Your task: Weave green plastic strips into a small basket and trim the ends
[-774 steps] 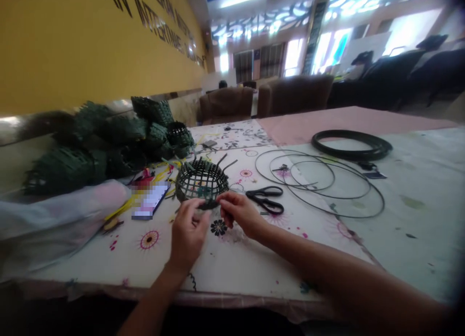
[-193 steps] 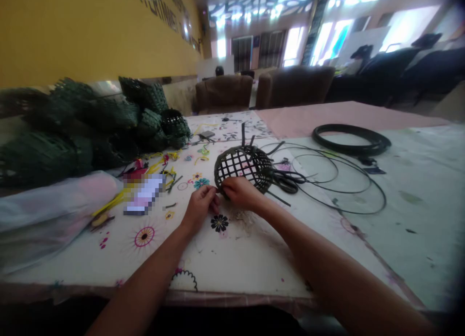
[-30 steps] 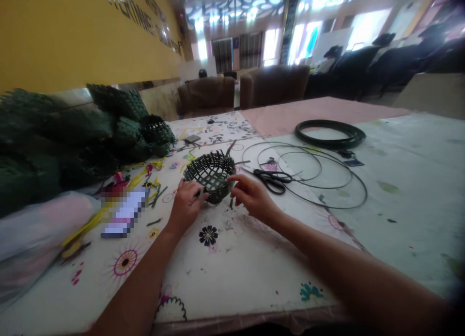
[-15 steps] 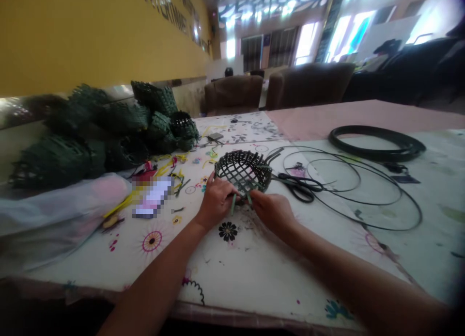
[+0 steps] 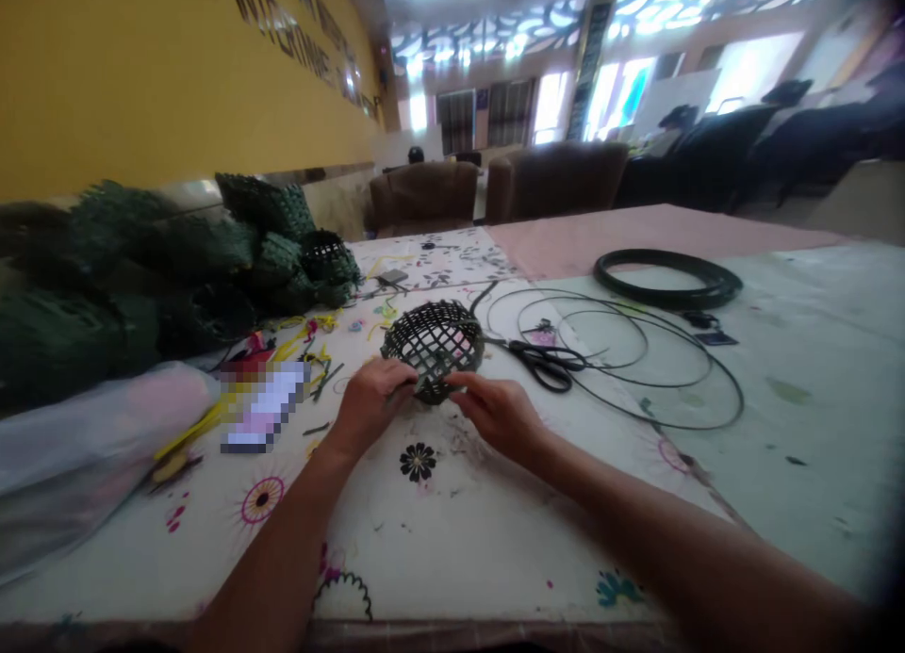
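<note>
A small dark green woven basket with an open lattice lies on the patterned tablecloth, its near rim toward me. My left hand is closed in a pinch on the basket's near left rim, where a short strip end shows at the fingertips. On the near right of the same rim, my right hand pinches with thumb and forefinger. Exactly which strips lie between the fingers is too small to make out. Just right of the basket lie black-handled scissors, apart from both hands.
Loose loops of thin dark cord spread right of the scissors, with a thick dark coil behind. Several green woven baskets are heaped at left. Nearer lie a pixelated flat object and a whitish plastic bag. Chairs stand beyond the table.
The view has shifted, moving the table's contents leftward in the picture. Both hands stay at the basket's near rim. The green strip ends that stuck out toward me between the hands show less now.
</note>
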`<state>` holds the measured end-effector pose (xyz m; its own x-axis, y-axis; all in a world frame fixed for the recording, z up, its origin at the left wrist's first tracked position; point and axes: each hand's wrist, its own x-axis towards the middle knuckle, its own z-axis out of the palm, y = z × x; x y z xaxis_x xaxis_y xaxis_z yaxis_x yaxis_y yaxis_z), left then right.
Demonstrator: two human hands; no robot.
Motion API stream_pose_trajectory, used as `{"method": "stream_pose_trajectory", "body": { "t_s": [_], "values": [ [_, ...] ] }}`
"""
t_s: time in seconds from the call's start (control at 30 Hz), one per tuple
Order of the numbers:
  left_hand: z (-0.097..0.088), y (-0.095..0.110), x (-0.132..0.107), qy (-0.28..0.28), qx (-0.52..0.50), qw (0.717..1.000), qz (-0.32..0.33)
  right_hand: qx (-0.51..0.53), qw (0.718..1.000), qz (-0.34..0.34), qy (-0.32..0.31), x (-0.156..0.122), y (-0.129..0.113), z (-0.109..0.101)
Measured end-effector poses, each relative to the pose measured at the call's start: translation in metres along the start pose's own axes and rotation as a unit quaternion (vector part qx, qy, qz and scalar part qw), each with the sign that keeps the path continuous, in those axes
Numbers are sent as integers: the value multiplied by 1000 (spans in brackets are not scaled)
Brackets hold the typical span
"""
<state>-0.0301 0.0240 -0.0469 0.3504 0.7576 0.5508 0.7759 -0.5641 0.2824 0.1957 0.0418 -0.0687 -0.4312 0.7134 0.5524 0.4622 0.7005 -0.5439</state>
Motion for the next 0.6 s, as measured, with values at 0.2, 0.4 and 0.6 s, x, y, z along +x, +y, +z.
{"method": "stream_pose_trajectory", "body": {
  "t_s": [0.2, 0.4, 0.6],
  "values": [
    [8, -4, -3, 23, -60, 998, -22, 152, 979, 120, 67, 8, 2, -10],
    [3, -6, -3, 97, -60, 993, -9, 294, 910, 257, 142, 18, 26, -13],
    [8, -1, -3, 90, -74, 992, 55, 465, 853, 220, 88, 23, 32, -22]
  ]
}}
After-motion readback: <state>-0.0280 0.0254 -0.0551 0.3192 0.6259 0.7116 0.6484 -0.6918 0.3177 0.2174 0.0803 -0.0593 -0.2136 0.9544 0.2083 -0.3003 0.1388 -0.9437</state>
